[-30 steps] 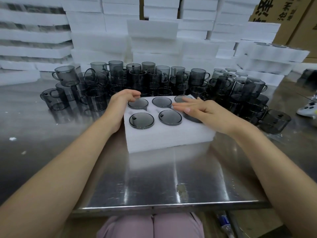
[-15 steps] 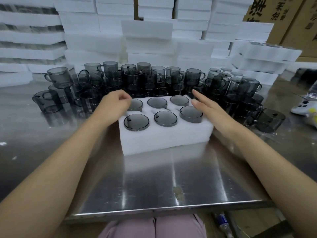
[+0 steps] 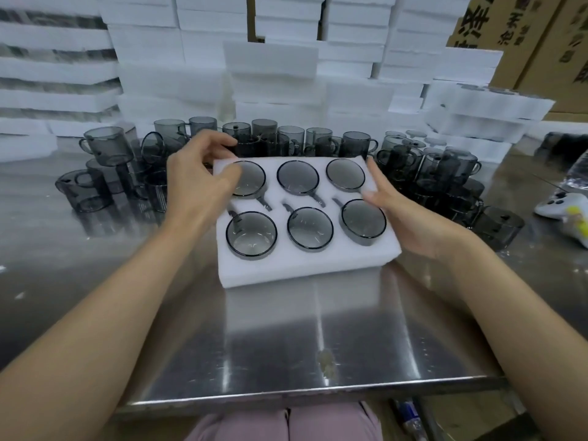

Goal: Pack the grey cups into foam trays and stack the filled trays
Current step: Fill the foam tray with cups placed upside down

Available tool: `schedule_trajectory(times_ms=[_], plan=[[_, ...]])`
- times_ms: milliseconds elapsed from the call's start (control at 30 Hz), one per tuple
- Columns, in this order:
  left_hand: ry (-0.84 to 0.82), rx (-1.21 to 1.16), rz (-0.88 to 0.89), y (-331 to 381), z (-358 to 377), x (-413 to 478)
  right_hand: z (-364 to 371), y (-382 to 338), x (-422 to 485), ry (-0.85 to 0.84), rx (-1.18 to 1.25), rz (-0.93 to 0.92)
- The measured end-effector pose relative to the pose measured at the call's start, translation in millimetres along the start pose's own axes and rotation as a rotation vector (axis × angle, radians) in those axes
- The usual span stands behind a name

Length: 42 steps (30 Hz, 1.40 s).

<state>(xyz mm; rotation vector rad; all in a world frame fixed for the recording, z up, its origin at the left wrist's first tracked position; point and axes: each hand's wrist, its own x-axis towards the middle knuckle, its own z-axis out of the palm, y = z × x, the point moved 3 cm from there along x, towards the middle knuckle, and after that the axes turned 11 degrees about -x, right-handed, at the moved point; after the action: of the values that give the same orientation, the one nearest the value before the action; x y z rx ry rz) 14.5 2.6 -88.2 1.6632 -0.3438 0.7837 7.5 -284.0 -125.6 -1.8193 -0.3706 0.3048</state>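
A white foam tray [image 3: 305, 265] holds several grey cups [image 3: 310, 228] in its round holes. The tray is tilted up, its far edge raised toward me so the cup mouths face the camera. My left hand [image 3: 199, 183] grips the tray's left far corner, thumb over the top face beside a cup. My right hand [image 3: 401, 214] holds the tray's right edge, thumb on top and fingers underneath. Many loose grey cups [image 3: 356, 144] stand in rows on the steel table [image 3: 286, 338] just behind the tray.
Stacks of white foam trays [image 3: 270, 65] rise behind the cups and at the left and right. Cardboard boxes [image 3: 534, 36] stand at the back right. A white game controller [image 3: 560, 206] lies at the right table edge.
The tray lay flat with both hands resting on it; both hands have taken hold of its sides and tipped it up toward me.
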Motion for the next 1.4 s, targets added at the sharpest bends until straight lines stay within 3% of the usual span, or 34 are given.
schedule_trajectory(times_ms=[133, 267, 500, 633, 1000, 1400], plan=[[0.074, -0.044, 0.112, 13.9, -1.4, -4.9, 6.1, -4.1, -5.4, -0.081, 0.019, -0.092], [0.101, -0.039, 0.123, 10.5, 0.2, -3.1, 2.1, -7.1, -0.8, 0.055, 0.051, -0.209], [-0.068, -0.358, -0.427, -24.7, 9.8, 1.4, 1.6, -7.6, 1.6, 0.238, 0.018, -0.31], [-0.072, -0.387, -0.588, -28.8, 17.6, -7.1, 5.8, -3.7, 1.9, 0.149, -0.013, -0.291], [-0.027, -0.378, -0.458, -31.7, 25.5, -14.9, 10.2, -6.0, 3.3, 0.157, -0.197, -0.295], [-0.019, -0.4, -0.363, -25.2, 27.1, -16.7, 10.3, 0.0, 3.0, 0.214, -0.024, -0.214]])
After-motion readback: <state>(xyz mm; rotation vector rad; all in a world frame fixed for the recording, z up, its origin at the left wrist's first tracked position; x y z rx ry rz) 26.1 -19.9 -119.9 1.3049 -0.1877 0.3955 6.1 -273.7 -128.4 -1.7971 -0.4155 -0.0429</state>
